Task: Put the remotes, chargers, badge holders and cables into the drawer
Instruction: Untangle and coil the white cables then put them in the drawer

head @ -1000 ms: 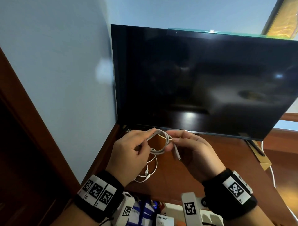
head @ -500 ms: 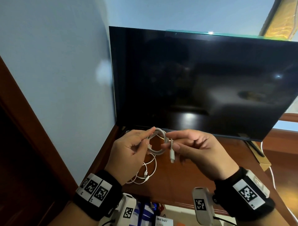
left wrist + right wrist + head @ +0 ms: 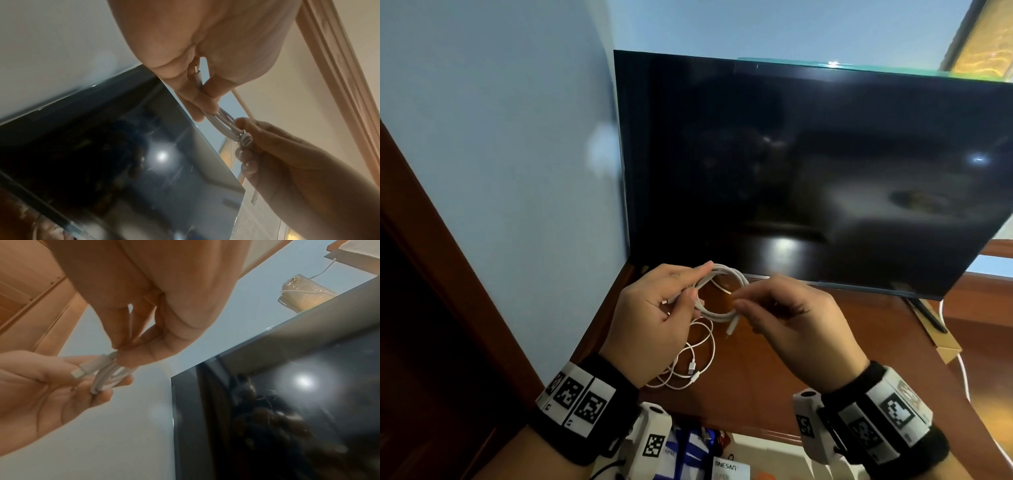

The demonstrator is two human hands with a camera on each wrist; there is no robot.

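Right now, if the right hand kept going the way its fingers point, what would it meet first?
The right hand points left toward the left hand. First in its way is the coiled white cable both hands hold, then the left hand's fingers. Depth looks shared, so contact seems immediate.

Two bare hands, banded wrists
Black wristbands [image 3: 585, 411] carry white square-code tags; white camera blocks [image 3: 810, 428] sit beneath.

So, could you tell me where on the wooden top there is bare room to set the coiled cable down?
Bare wood shows on the wooden top between the loose thin cable and the right hand, and farther right, below the TV, up to the cardboard box. Crowded: under the left hand, where the thin cable lies tangled.
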